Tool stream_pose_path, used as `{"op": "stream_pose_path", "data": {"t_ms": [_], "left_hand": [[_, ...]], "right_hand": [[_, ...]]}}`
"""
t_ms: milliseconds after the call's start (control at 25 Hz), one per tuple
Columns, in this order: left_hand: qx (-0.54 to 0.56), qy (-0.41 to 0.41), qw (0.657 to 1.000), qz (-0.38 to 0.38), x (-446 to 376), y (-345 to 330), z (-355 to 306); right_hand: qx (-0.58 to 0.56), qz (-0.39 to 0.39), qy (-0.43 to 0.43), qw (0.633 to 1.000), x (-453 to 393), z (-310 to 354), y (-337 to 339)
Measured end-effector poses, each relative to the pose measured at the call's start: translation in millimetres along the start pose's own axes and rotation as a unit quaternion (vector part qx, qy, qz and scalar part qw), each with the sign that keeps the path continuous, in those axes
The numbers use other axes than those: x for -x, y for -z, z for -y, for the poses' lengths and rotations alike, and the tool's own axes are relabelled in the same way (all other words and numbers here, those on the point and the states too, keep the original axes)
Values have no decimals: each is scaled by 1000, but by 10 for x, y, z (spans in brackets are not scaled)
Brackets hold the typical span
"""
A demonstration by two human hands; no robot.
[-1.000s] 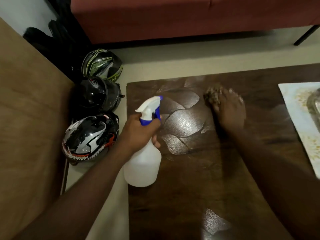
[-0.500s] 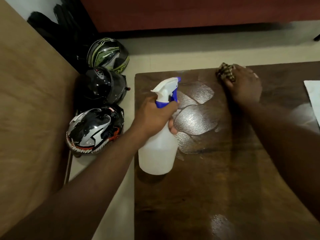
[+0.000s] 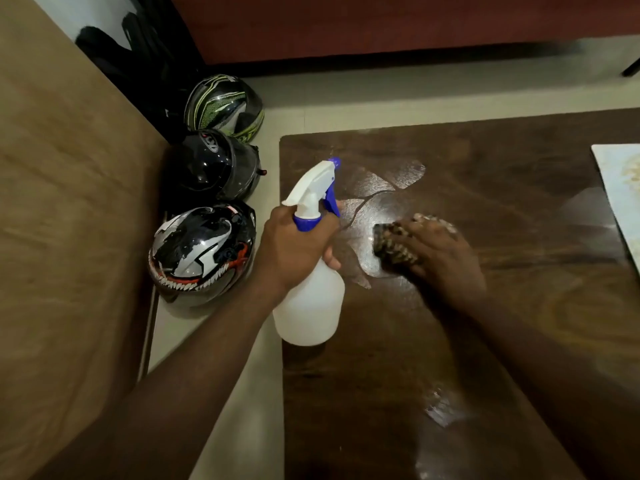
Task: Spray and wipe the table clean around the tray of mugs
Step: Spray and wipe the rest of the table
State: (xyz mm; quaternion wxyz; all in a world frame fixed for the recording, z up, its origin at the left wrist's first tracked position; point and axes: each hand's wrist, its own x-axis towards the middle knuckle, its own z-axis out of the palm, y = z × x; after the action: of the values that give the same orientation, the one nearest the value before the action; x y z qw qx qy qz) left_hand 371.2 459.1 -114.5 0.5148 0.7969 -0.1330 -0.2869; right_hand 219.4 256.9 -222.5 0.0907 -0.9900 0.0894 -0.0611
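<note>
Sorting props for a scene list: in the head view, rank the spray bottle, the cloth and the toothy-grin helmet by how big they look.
1. toothy-grin helmet
2. spray bottle, nearer the camera, so its true size is unsure
3. cloth, partly hidden under the right hand

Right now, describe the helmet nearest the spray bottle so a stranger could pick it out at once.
Start at the dark wooden table and look off its left edge to the floor, where three helmets stand in a row. Take the nearest one, beside the left hand gripping the spray bottle. This black-and-white helmet alone shows a red mouth with jagged white teeth.
</note>
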Motion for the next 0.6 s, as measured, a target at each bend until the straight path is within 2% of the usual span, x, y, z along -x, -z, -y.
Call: {"op": "stream_pose_path", "data": {"t_ms": [120,160,200,280,320,400,480,600], "left_hand": [[8,-42,998,-51,341,18,10],[10,-46,996,-71,474,3,26],[16,-46,995,-89,616,-15,40],[25,-48,992,-114,869,-56,83],[28,-48,991,-120,997,-80,115],[24,-27,990,-138,1289,-62,131],[18,-4,988,-153,1579,6,80],[-13,-64,987,-146,2003,139,-438]], "right_hand": [[-12,-35,-167,985,-19,241,-3],[-31,-35,-188,981,5,443,-14],[-48,-27,-172,984,96,623,-54],[-64,3,-80,995,445,901,-93],[-91,15,-69,993,658,981,-10],[-211,9,-154,965,1005,1102,308],[-334,-12,-229,914,1238,1263,749],[-412,-78,-218,882,1396,1546,1755]]}}
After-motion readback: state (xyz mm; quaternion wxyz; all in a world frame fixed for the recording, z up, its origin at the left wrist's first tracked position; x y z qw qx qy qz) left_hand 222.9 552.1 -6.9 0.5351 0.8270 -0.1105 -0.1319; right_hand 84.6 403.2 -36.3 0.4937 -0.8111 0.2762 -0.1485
